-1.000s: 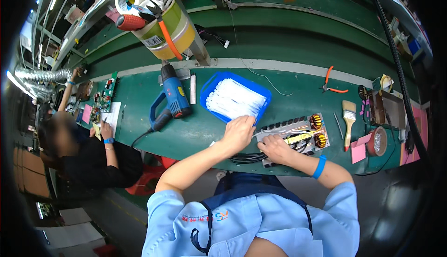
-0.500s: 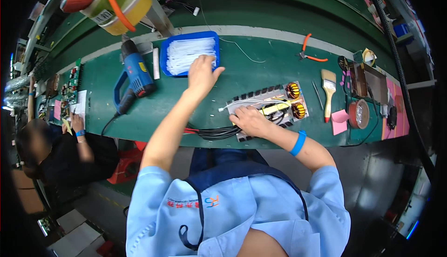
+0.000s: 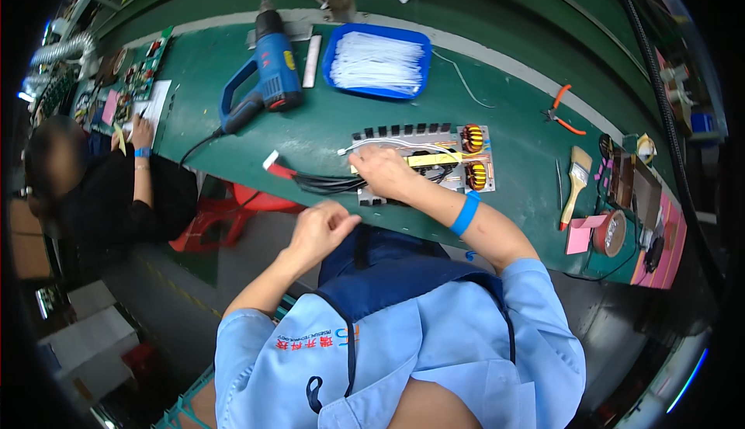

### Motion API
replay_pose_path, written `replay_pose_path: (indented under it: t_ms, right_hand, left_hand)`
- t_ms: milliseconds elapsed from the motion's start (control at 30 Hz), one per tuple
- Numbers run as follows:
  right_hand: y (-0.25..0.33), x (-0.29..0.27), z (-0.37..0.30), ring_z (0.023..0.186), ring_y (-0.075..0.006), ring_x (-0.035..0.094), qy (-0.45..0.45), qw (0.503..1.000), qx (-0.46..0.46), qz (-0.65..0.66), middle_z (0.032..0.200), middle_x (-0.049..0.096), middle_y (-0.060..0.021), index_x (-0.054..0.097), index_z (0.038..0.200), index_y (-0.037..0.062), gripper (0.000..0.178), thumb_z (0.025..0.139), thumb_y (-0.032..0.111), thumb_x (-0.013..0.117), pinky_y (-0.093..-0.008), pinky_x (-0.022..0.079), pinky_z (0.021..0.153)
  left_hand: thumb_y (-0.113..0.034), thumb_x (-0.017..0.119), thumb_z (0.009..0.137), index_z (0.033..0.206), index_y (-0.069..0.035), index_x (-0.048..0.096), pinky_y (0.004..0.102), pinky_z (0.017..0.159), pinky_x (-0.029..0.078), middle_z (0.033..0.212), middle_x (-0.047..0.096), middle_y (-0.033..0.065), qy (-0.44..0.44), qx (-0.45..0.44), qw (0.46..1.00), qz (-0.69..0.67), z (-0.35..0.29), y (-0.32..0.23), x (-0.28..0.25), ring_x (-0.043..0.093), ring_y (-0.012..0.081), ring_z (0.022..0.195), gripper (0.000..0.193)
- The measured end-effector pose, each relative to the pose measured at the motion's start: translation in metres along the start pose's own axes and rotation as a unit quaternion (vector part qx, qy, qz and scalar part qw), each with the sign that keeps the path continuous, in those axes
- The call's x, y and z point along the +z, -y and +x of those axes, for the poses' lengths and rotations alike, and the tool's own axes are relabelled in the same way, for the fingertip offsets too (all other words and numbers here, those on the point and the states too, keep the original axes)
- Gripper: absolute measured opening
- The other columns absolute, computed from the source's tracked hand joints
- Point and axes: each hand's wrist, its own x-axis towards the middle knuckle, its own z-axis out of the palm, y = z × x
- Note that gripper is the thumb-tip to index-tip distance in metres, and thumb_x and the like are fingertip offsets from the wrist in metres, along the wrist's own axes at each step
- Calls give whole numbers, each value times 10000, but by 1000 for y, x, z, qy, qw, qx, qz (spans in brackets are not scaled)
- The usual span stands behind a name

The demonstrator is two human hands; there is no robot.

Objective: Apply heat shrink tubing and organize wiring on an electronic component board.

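Note:
My right hand (image 3: 380, 171) lies over the left end of a circuit board (image 3: 485, 180), its fingers closed around wires there. Two copper-wound coils (image 3: 474, 138) stand at the board's right end, and yellow tape (image 3: 431, 160) runs along its middle. White wires with a small plug pass above my fingers. From beneath the hand a bundle of black wires (image 3: 322, 184) runs left to a red-sleeved white connector (image 3: 273, 163). My left hand (image 3: 322, 231) hovers in front of the bench edge, fingers curled together; whatever they hold, if anything, is too small to make out.
A blue tray (image 3: 330, 79) of white cable ties stands at the back, beside a blue heat gun (image 3: 275, 72). Orange-handled cutters (image 3: 563, 111), a brush (image 3: 576, 180), pink notes (image 3: 582, 235) and a tape roll (image 3: 609, 232) lie right. Another person (image 3: 132, 188) works at left.
My left hand has left the cable-tie tray and come back to the bench's front edge, its fingers now curled. My right hand stays at the board. The whole view has shifted.

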Motion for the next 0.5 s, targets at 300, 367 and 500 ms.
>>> replay_pose_path:
  t_ms: [300, 367, 500]
  right_hand:
    - [2, -7, 1, 760, -241, 494, 22, 999, 44, 16, 750, 486, -107, 446, 870, 21, 449, 502, 188, 643, -331, 426, 620]
    - [-5, -27, -5, 829, -262, 473, 35, 998, 33, 44, 821, 493, -129, 427, 983, 12, 557, 529, 239, 658, -361, 383, 715]
    - [-35, -97, -33, 856, -250, 474, -37, 975, 193, 103, 950, 485, -136, 426, 1035, 24, 502, 599, 168, 631, -329, 378, 751]
  left_hand:
    - [-249, 534, 742, 822, -64, 510, 188, 393, 372, 644, 550, 45, 20, -347, 571, -743, 43, 46, 41, 522, 90, 528, 204]
    - [-224, 531, 745, 826, -67, 504, 206, 429, 413, 658, 549, 37, 18, -336, 611, -717, 46, 44, 39, 539, 102, 581, 179]
    - [-216, 533, 744, 826, -82, 505, 225, 467, 434, 685, 549, 33, 5, -328, 591, -737, 43, 43, 40, 543, 114, 600, 159]
